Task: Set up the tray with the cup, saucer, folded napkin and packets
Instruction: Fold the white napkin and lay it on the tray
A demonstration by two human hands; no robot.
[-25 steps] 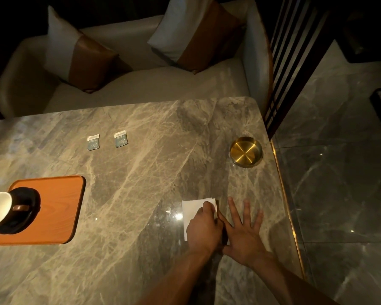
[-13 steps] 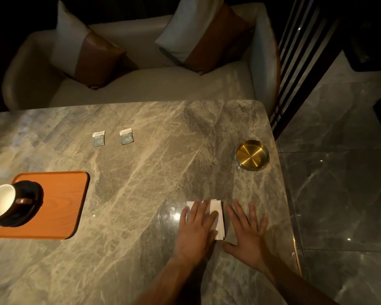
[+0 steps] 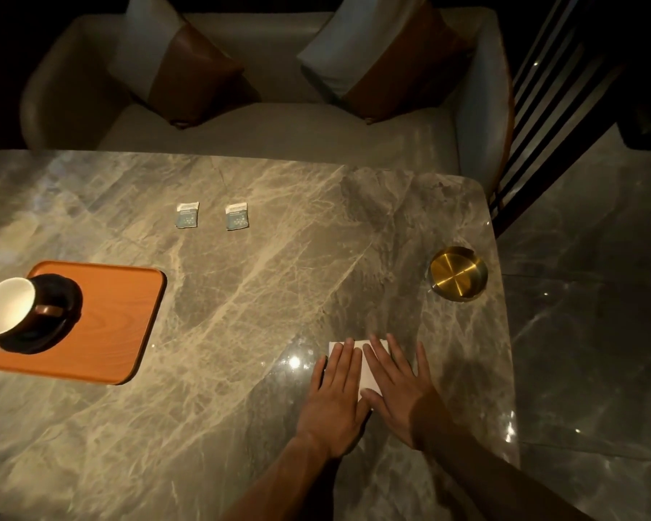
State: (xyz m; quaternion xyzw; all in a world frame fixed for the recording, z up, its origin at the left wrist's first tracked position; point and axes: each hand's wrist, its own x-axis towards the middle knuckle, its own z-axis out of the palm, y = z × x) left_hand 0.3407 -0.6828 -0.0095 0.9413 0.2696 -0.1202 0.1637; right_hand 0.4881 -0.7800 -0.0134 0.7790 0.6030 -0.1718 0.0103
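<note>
A white folded napkin (image 3: 365,364) lies on the marble table near its right front. My left hand (image 3: 337,392) and my right hand (image 3: 399,389) both press flat on it, fingers spread, covering most of it. An orange tray (image 3: 106,325) sits at the left. On its left part stands a dark saucer (image 3: 49,332) with a dark cup (image 3: 6,306), white inside, handle to the right. Two small blue-and-white packets (image 3: 187,215) (image 3: 237,216) lie side by side on the table beyond the tray.
A round brass dish (image 3: 458,273) stands near the table's right edge. Beyond the far edge of the marble table (image 3: 279,280) is a pale sofa (image 3: 279,126) with two cushions. Dark vertical slats (image 3: 549,92) and a glossy floor lie to the right.
My right hand has slid left from the bare table onto the napkin. My left hand went from a curled grip on the napkin to lying flat on it.
</note>
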